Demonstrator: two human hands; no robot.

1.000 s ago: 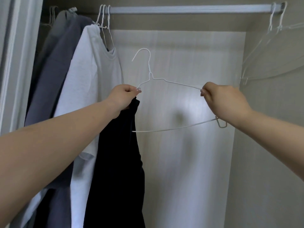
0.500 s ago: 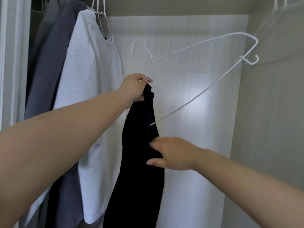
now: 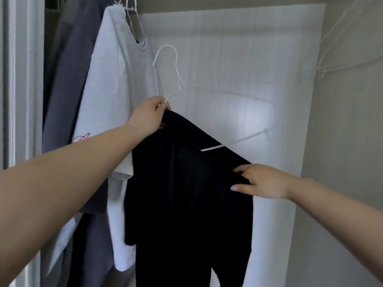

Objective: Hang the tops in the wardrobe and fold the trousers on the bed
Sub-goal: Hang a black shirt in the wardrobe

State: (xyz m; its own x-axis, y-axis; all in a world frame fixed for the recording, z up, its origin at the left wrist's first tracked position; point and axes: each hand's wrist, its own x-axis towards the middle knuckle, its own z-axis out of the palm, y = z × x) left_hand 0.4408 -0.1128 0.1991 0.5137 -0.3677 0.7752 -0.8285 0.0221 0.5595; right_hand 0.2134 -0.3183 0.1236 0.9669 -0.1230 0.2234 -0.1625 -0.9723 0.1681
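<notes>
We stand facing the open wardrobe (image 3: 238,48), both arms stretched out ahead. Our left hand (image 3: 148,118) is curled around the black top (image 3: 186,204) at one upper corner, and it pinches the thin white wire hanger (image 3: 176,65) in the same grip, just below the hanger's neck. The hanger's hook points up and to the left, free in the air. One stretch of its lower wire shows beyond the cloth, running off to the right; the rest of that side is blurred against the pale back panel.

Our right hand (image 3: 263,181) grips the top's upper edge lower down and to the right, thumb under and fingers over the fabric, so the edge slopes between the two hands. The rest of the black top hangs straight down in front of us.

To the left, a white T-shirt (image 3: 116,83) and a grey garment (image 3: 70,79) hang side by side. Bare wire hangers (image 3: 339,48) show faintly at the upper right.
</notes>
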